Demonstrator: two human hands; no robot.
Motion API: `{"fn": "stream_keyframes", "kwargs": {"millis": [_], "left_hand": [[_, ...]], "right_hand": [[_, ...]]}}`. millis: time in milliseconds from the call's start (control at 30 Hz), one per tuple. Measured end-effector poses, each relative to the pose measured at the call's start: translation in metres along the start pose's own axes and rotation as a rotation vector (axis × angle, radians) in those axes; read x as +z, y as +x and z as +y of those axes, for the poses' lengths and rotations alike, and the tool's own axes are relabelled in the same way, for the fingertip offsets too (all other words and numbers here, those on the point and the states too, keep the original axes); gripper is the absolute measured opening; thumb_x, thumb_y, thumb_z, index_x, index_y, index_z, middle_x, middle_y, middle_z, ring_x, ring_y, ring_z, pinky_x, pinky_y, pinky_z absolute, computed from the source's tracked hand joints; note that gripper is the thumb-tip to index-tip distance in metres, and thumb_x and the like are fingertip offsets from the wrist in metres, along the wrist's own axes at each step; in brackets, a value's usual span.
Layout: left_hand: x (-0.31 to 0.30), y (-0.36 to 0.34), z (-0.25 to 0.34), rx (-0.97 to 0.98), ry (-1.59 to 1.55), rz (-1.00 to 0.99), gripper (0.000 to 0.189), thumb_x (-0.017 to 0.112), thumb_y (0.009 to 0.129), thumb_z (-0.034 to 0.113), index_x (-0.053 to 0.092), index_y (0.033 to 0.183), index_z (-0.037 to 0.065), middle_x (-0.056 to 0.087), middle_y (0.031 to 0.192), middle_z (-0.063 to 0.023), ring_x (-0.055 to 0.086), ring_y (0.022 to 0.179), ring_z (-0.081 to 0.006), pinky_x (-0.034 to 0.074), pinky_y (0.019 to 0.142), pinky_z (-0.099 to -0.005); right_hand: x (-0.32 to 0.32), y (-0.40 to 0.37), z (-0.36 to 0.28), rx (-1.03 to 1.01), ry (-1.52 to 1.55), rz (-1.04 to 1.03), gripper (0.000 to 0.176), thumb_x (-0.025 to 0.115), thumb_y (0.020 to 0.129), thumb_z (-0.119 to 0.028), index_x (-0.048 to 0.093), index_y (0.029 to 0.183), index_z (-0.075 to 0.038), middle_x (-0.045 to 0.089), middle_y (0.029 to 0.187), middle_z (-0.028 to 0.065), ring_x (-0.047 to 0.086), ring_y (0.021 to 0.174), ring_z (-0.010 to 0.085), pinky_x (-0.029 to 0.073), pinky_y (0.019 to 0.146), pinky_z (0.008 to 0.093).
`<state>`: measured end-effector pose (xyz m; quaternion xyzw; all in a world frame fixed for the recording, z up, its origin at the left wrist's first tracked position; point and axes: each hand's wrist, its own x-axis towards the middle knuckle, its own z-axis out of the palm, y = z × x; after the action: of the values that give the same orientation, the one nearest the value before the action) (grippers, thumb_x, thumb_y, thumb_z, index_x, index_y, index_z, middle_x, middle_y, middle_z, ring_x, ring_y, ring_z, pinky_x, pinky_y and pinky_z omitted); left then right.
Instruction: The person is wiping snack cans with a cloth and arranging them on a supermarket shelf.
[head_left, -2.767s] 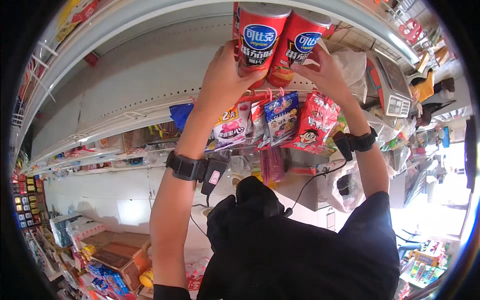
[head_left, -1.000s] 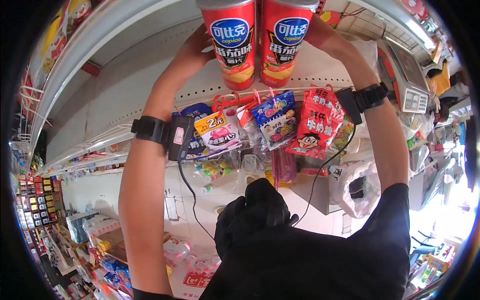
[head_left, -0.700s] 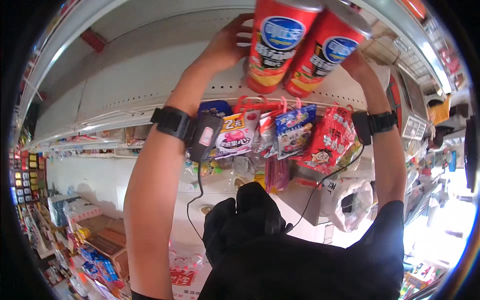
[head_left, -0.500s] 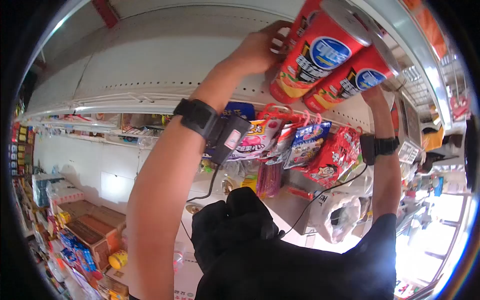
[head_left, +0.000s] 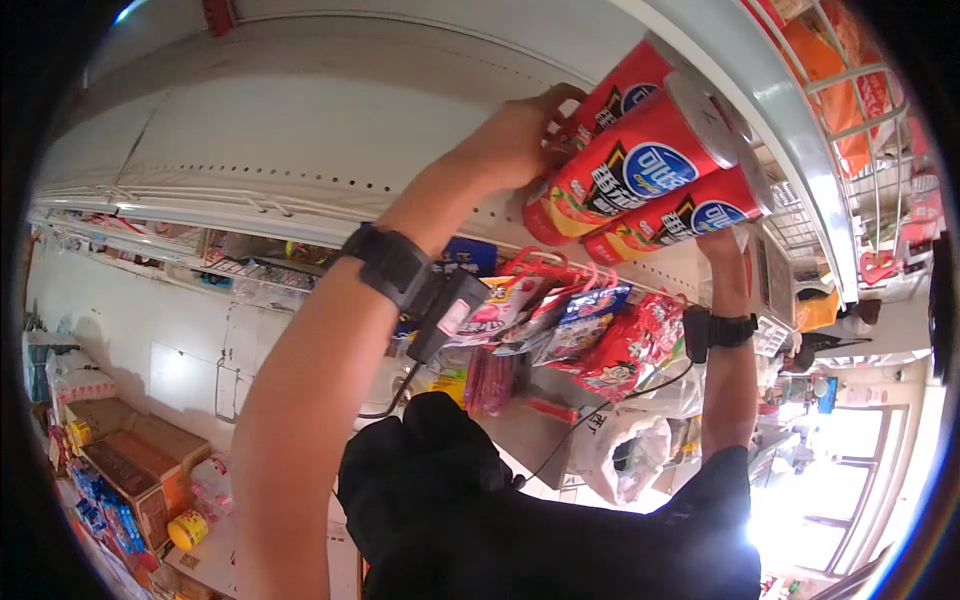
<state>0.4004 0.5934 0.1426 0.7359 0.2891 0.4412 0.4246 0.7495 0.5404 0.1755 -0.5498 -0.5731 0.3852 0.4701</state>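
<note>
A cluster of red chip cans is held between my two hands at the shelf. The front can (head_left: 625, 170) has a blue oval logo and a tomato picture, and leans to the right in view. Against the left side of the cluster, my left hand (head_left: 520, 135) curls its fingers round the rear left can (head_left: 615, 95). My right hand (head_left: 722, 250) grips the lower right can (head_left: 680, 215) from its far side, its fingers mostly hidden. Part of another can shows behind these. Each wrist wears a black strap with a cabled device.
A white perforated shelf (head_left: 300, 130) spreads left of the cans. Snack bags (head_left: 635, 345) hang on hooks below its edge. A white shelf rail (head_left: 760, 110) and a wire basket (head_left: 860, 110) are at the right. Cardboard boxes (head_left: 140, 470) stand at the lower left.
The cans sit lower and slightly farther left in view, tilted more sideways, with both hands still on them. The whole view has shifted, showing more of the wire basket at the right.
</note>
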Motion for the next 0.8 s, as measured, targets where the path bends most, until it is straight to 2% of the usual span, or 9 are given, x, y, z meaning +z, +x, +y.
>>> {"fn": "stream_keyframes", "kwargs": {"millis": [267, 400, 467, 533, 567, 633, 667, 700, 800], "left_hand": [[-0.007, 0.003, -0.009, -0.032, 0.006, -0.047, 0.063, 0.078, 0.076, 0.009, 0.054, 0.134, 0.011, 0.069, 0.111, -0.0141, 0.07, 0.095, -0.0239, 0.058, 0.08, -0.0362], [-0.017, -0.001, -0.011, -0.16, 0.053, -0.074, 0.053, 0.067, 0.085, -0.004, 0.053, 0.135, 0.008, 0.065, 0.12, -0.0106, 0.065, 0.106, -0.0191, 0.056, 0.091, -0.0356], [-0.036, -0.013, 0.006, -0.154, -0.016, -0.097, 0.052, 0.064, 0.083, 0.004, 0.054, 0.133, 0.005, 0.066, 0.111, -0.0165, 0.064, 0.1, -0.0294, 0.052, 0.09, -0.0387], [-0.049, -0.031, 0.041, -0.25, 0.382, -0.003, 0.042, 0.061, 0.084, 0.001, 0.056, 0.126, 0.0, 0.066, 0.11, -0.0148, 0.065, 0.098, -0.0242, 0.052, 0.088, -0.0347], [-0.058, -0.044, 0.039, -0.054, 0.345, 0.056, 0.041, 0.061, 0.085, 0.002, 0.056, 0.125, -0.001, 0.066, 0.11, -0.0148, 0.065, 0.098, -0.0234, 0.052, 0.087, -0.0346], [-0.081, -0.079, 0.042, 0.156, 0.316, 0.141, 0.035, 0.06, 0.088, 0.004, 0.056, 0.122, -0.002, 0.066, 0.11, -0.0145, 0.065, 0.099, -0.0217, 0.052, 0.086, -0.0343], [-0.092, -0.101, 0.051, 0.182, 0.333, 0.171, 0.031, 0.059, 0.09, 0.005, 0.057, 0.121, -0.002, 0.066, 0.11, -0.0142, 0.065, 0.1, -0.021, 0.052, 0.085, -0.0342], [-0.099, -0.129, 0.062, 0.17, 0.34, 0.163, 0.031, 0.059, 0.09, 0.005, 0.057, 0.121, -0.002, 0.066, 0.11, -0.0142, 0.065, 0.1, -0.021, 0.052, 0.085, -0.0342], [-0.128, -0.217, 0.095, 0.153, 0.445, 0.234, 0.024, 0.057, 0.096, 0.01, 0.061, 0.117, 0.0, 0.067, 0.111, -0.0131, 0.065, 0.102, -0.0224, 0.053, 0.085, -0.0352]], "right_hand": [[0.002, -0.014, -0.002, -0.087, -0.268, -0.038, 0.055, 0.06, 0.09, -0.009, 0.042, 0.142, -0.003, 0.05, 0.142, 0.0115, 0.047, 0.131, 0.0232, 0.036, 0.111, 0.0376], [-0.02, -0.012, -0.005, -0.378, -1.242, -0.036, 0.042, 0.061, 0.089, -0.011, 0.053, 0.129, -0.001, 0.061, 0.127, 0.012, 0.057, 0.118, 0.0228, 0.044, 0.101, 0.0365], [-0.009, -0.025, -0.022, -0.31, -0.754, 0.106, 0.029, 0.061, 0.089, -0.014, 0.062, 0.115, -0.001, 0.068, 0.107, 0.0096, 0.065, 0.096, 0.02, 0.051, 0.086, 0.0333], [0.015, -0.07, -0.043, -0.554, -0.878, 0.571, 0.017, 0.058, 0.09, -0.01, 0.065, 0.103, -0.001, 0.07, 0.093, 0.0066, 0.065, 0.081, 0.0175, 0.052, 0.076, 0.0309], [0.012, -0.093, -0.024, -0.744, -0.528, 0.661, 0.015, 0.06, 0.092, -0.005, 0.064, 0.105, 0.0, 0.069, 0.094, 0.0077, 0.064, 0.082, 0.0143, 0.051, 0.073, 0.0278], [0.029, -0.145, -0.008, -0.997, -0.52, 0.83, 0.015, 0.064, 0.093, -0.003, 0.057, 0.105, 0.003, 0.063, 0.093, 0.0086, 0.06, 0.08, 0.0138, 0.051, 0.07, 0.0278], [0.042, -0.18, 0.019, -0.887, -0.334, 0.842, 0.019, 0.067, 0.091, -0.005, 0.055, 0.102, 0.003, 0.061, 0.093, 0.009, 0.058, 0.077, 0.0164, 0.05, 0.069, 0.0288], [0.078, -0.218, 0.016, -1.028, -0.916, 0.799, 0.02, 0.069, 0.088, -0.005, 0.055, 0.101, 0.001, 0.061, 0.087, 0.0103, 0.059, 0.073, 0.0221, 0.05, 0.067, 0.0329], [0.148, -0.306, 0.05, -1.007, -0.809, 0.017, 0.017, 0.061, 0.076, 0.003, 0.06, 0.092, -0.004, 0.064, 0.079, 0.0124, 0.064, 0.07, 0.0276, 0.051, 0.062, 0.0396]]}}
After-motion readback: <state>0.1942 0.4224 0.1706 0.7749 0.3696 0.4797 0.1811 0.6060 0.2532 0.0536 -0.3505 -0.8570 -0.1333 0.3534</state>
